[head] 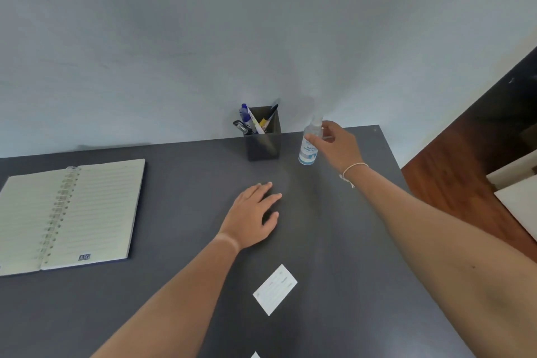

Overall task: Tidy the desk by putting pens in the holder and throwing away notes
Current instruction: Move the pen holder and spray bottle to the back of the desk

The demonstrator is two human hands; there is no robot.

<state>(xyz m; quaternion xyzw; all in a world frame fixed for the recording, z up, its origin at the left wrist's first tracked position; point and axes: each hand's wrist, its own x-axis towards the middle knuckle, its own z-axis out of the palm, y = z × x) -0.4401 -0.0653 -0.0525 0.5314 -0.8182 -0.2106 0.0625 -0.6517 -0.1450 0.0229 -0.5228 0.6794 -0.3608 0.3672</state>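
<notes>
From the head camera, your right hand [338, 144] has its grip pinched around a hand sanitiser bottle [309, 147] just right of the dark pen holder [263, 139], where the pens [252, 120] already stand, while your left hand [252, 216] lies spread and empty on the grey tabletop [174, 285] in front of the holder. A white note [275, 289] lies nearer you than the holder, well apart from it, with another paper corner [255, 355] at the bottom edge. The tilted bottle could topple if released carelessly, knock the holder, or distract you from the notes.
</notes>
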